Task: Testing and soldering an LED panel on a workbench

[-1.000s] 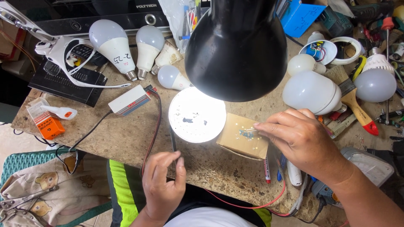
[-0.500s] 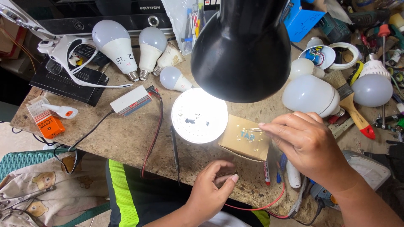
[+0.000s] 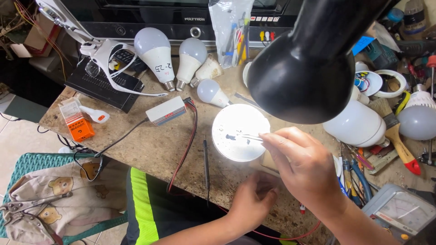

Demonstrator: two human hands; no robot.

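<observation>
Head: right hand (image 3: 304,165) pinching tweezers (image 3: 251,137) (over disc (image 3: 231,145)).

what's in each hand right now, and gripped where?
Right hand: thin metal tweezers, grip at the rear end, tips over the bright round disc. Left hand: rests on the workbench edge; nothing visibly held.

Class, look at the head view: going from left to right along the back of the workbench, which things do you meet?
Orange box → large white bulb → second white bulb → small bulb lying down → black lamp shade → paintbrush.
</observation>
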